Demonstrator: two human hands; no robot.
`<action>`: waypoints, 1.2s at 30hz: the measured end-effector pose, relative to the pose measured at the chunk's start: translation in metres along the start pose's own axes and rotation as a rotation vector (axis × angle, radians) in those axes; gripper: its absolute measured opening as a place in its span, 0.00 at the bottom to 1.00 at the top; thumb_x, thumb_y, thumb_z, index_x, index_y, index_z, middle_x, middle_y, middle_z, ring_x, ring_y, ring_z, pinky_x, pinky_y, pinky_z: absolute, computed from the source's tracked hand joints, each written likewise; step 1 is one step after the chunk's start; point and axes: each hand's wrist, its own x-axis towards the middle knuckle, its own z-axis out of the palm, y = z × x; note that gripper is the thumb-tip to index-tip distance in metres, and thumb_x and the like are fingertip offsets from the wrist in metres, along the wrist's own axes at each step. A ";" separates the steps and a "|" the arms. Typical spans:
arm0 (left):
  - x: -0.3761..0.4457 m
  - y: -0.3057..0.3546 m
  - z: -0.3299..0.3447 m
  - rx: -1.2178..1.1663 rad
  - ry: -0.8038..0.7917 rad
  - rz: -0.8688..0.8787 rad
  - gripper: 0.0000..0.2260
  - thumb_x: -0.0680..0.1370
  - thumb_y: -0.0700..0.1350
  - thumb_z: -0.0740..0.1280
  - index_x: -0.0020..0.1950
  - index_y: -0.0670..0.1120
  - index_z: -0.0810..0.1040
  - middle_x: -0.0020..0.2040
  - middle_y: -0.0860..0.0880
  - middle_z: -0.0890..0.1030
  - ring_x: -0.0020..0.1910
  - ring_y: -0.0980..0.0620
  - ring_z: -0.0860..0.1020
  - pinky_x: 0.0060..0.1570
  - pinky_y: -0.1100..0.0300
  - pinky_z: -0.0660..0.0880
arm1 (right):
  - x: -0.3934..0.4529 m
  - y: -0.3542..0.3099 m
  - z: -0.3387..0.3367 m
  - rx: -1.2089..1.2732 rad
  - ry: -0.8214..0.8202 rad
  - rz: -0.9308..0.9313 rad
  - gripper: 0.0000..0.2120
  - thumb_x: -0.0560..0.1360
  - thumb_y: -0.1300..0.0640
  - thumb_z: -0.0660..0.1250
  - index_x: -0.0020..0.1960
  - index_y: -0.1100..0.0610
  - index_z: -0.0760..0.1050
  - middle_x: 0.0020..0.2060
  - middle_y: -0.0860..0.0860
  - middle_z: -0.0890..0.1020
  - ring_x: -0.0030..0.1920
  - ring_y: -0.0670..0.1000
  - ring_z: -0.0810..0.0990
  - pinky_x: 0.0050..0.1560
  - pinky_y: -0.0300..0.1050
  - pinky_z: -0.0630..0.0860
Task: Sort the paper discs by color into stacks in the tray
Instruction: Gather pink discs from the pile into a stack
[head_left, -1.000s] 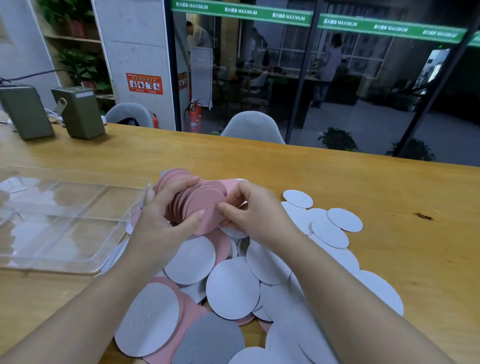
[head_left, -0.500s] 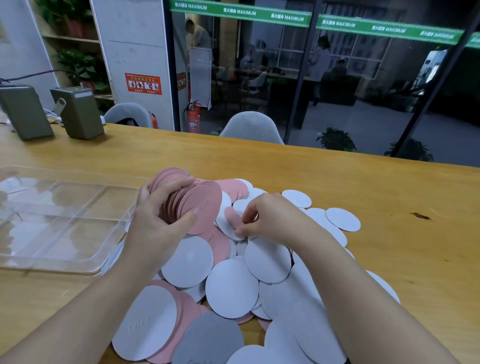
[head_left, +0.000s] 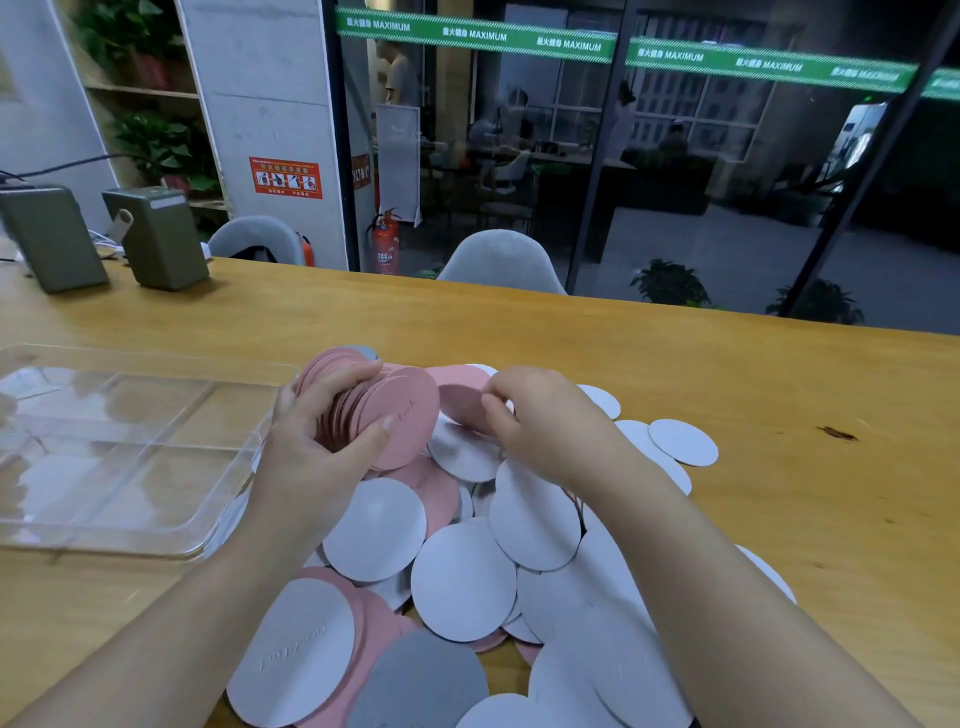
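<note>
Bare forearms, unadorned hands (head_left: 322, 457)

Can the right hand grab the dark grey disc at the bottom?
Probably yes. The grey disc lies on top, uncovered, but the right hand is pinching a pink disc, so it must pull back first.

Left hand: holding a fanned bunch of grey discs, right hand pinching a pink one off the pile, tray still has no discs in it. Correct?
One error: the bunch in the left hand is pink, not grey, per the head view. The rest holds: the right hand pinches a pink disc at the pile, and the clear tray holds no discs.
</note>
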 end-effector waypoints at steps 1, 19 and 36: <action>0.001 -0.001 0.000 -0.023 0.007 -0.008 0.20 0.68 0.47 0.73 0.47 0.74 0.76 0.61 0.50 0.72 0.62 0.55 0.72 0.53 0.67 0.75 | 0.001 0.000 -0.002 0.047 0.007 0.005 0.13 0.80 0.56 0.53 0.47 0.61 0.74 0.46 0.54 0.78 0.47 0.56 0.74 0.49 0.53 0.73; 0.010 -0.003 -0.006 -0.182 -0.016 -0.066 0.22 0.62 0.60 0.73 0.56 0.66 0.77 0.62 0.52 0.74 0.63 0.49 0.74 0.59 0.40 0.73 | -0.006 -0.025 0.015 0.595 0.128 0.044 0.13 0.78 0.63 0.60 0.39 0.47 0.70 0.34 0.44 0.79 0.35 0.46 0.78 0.44 0.44 0.77; 0.019 -0.001 -0.024 -0.212 0.202 -0.068 0.18 0.73 0.36 0.70 0.49 0.61 0.78 0.63 0.49 0.72 0.60 0.50 0.73 0.31 0.71 0.75 | -0.012 -0.027 0.035 0.233 -0.150 -0.141 0.15 0.77 0.57 0.61 0.63 0.47 0.73 0.49 0.45 0.68 0.45 0.41 0.70 0.46 0.34 0.66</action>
